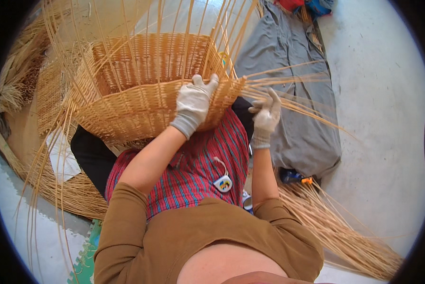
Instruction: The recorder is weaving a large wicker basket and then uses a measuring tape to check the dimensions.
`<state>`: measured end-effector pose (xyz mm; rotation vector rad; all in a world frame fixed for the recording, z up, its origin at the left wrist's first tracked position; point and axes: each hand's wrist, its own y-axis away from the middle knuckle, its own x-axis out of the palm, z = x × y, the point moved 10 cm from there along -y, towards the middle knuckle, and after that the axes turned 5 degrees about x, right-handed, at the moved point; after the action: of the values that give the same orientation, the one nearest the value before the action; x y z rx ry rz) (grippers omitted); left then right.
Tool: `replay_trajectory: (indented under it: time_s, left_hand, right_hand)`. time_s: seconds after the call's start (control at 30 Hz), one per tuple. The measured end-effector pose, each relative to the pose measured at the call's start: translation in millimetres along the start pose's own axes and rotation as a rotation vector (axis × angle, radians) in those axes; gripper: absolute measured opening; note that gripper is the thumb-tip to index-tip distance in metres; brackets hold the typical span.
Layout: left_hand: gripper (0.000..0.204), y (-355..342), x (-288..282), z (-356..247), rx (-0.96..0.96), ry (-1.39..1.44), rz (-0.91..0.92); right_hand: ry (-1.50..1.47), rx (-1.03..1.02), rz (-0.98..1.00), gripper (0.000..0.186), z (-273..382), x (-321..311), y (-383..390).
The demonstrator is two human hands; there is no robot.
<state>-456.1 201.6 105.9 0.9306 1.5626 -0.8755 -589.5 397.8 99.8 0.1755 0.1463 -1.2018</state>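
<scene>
A half-woven wicker basket (127, 111) rests tilted on my lap, its long upright stakes rising from the wall. My left hand (193, 102), in a pale work glove, grips the near rim towards the right corner, its fingertips over the edge. At that corner several loose strands (312, 111) fan out to the right. My right hand (267, 116), gloved too, is raised beside these strands, with its fingers apart and slightly blurred. I see nothing held in it. The strands pass close to its fingers; whether they touch cannot be made out.
A white tape measure (223, 183) lies on the red striped cloth (203, 161) over my lap. Bundles of cane (335, 227) lie at lower right, with more cane (75, 194) at left. A grey cloth (293, 94) covers something long beyond my right hand.
</scene>
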Motion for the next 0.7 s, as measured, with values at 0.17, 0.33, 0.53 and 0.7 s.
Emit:
replay_trajectory:
  time_s: [0.17, 0.33, 0.53, 0.7]
  left_hand:
    - [0.040, 106, -36, 86, 0.189, 0.730, -0.557]
    - [0.022, 261, -2, 316, -0.642, 1.274, -1.233]
    - [0.024, 300, -49, 356, -0.550, 1.112, -1.248]
    - [0.043, 282, 8, 340, -0.436, 1.697, -0.933]
  right_hand:
    - [0.619, -0.199, 0.316, 0.061, 30, 114, 13]
    - [0.042, -0.072, 0.558, 0.031, 9, 202, 86]
    - [0.217, -0.558, 1.155, 0.033, 97, 375, 287]
    - [0.648, -1.095, 0.956, 0.033, 134, 440, 346]
